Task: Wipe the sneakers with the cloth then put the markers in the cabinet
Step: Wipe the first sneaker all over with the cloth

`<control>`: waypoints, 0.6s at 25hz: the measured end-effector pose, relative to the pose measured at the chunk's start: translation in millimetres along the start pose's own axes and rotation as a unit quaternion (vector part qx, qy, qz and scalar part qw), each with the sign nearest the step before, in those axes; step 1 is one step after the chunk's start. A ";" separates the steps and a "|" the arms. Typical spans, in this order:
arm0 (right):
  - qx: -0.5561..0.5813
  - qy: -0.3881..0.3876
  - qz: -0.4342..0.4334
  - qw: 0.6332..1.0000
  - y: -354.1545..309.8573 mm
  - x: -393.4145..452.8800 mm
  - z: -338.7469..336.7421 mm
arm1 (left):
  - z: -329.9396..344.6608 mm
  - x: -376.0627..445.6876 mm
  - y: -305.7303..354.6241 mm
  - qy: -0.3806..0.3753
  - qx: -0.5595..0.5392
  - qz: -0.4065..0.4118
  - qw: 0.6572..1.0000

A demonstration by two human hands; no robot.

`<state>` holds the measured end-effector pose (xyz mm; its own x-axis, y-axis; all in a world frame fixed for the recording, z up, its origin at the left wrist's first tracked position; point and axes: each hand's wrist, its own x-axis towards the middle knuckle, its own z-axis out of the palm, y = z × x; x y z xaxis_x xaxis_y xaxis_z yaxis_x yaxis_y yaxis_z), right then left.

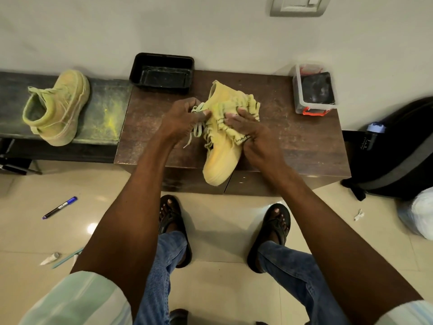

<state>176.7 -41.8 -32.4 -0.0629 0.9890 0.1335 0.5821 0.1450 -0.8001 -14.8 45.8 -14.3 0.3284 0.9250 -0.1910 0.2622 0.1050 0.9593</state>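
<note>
wiping is underway: the left hand [187,118] is gripping the yellow canvas sneaker [222,158] on the dark wooden cabinet [304,141], the right hand [253,134] is pressing the bunched yellow cloth [234,109] on it, while the dusty second sneaker [58,106] and blue marker [59,207] on the floor are waiting.

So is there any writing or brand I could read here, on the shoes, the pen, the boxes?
None can be read.
Marker on the floor: its white label carries print, too small and blurred.
Both sneakers: no visible logo or text.
Black tray, clear box: no text visible.
</note>
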 end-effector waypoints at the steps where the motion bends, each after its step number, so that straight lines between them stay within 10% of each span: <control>1: -0.012 0.030 0.016 0.999 5.6 3.4 -2.4 | 0.8 -0.6 0.7 -0.011 -0.002 0.000 1.000; 4: 0.019 0.117 0.113 0.986 0.3 8.3 -9.9 | 2.0 -2.3 -0.3 -0.024 0.017 -0.002 1.000; 9: -0.044 0.031 -0.067 0.996 -24.7 -0.8 3.7 | 2.7 -3.3 0.2 -0.032 0.037 0.026 0.998; 15: 0.131 0.266 0.206 0.933 7.8 7.3 -30.1 | 12.8 -6.9 21.8 -0.017 0.123 0.091 0.988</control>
<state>205.1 -34.4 -20.0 0.5735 0.8192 -0.0025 0.2448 -0.1743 -0.9538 0.2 37.0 5.3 0.4199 0.9070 -0.0313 0.4081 -0.1579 0.8992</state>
